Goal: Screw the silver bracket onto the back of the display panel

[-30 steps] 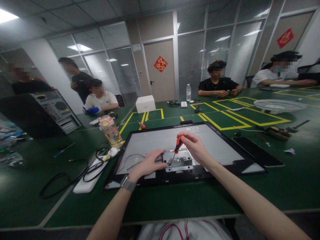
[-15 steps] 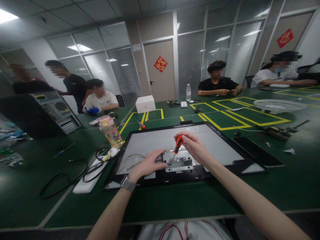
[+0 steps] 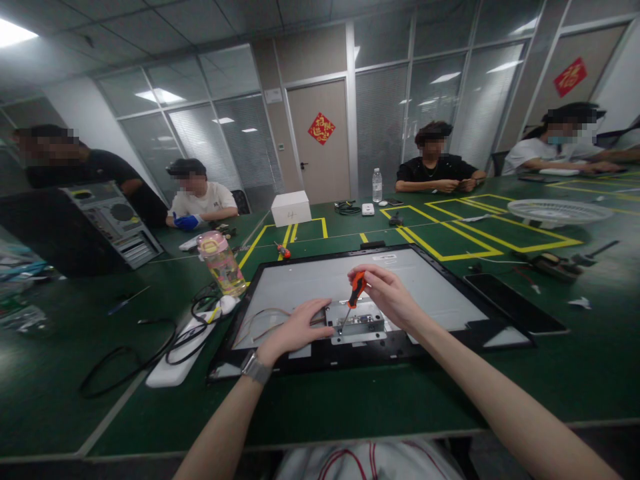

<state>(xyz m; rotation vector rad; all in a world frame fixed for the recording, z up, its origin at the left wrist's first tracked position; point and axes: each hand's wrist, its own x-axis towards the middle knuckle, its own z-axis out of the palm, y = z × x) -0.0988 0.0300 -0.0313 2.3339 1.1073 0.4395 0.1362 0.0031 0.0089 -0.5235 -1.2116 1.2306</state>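
Observation:
A flat display panel [image 3: 425, 293] with a black frame lies on the green table in front of me. Near its front edge is a metal bracket [image 3: 360, 337] with a row of ports. In my right hand [image 3: 387, 293] is an orange and black screwdriver [image 3: 357, 290], held tilted, its tip down at the bracket's left end. My left hand [image 3: 300, 325] rests with fingers stretched at the bracket's left side, by thin wires [image 3: 267, 320] that run across the panel. Whether the tip sits in a screw is too small to tell.
Left of the panel are a white power strip [image 3: 173, 360] with black cables, a drink bottle [image 3: 223, 263] and a computer case [image 3: 85, 230]. A black phone-like slab [image 3: 515, 303] lies at the right. Behind stand a white box [image 3: 291, 208] and a water bottle [image 3: 377, 185]. Several people sit around.
My hands and the screwdriver keep nearly the same place. At the far left, a person in black leans lower behind the computer case, and another standing figure no longer shows.

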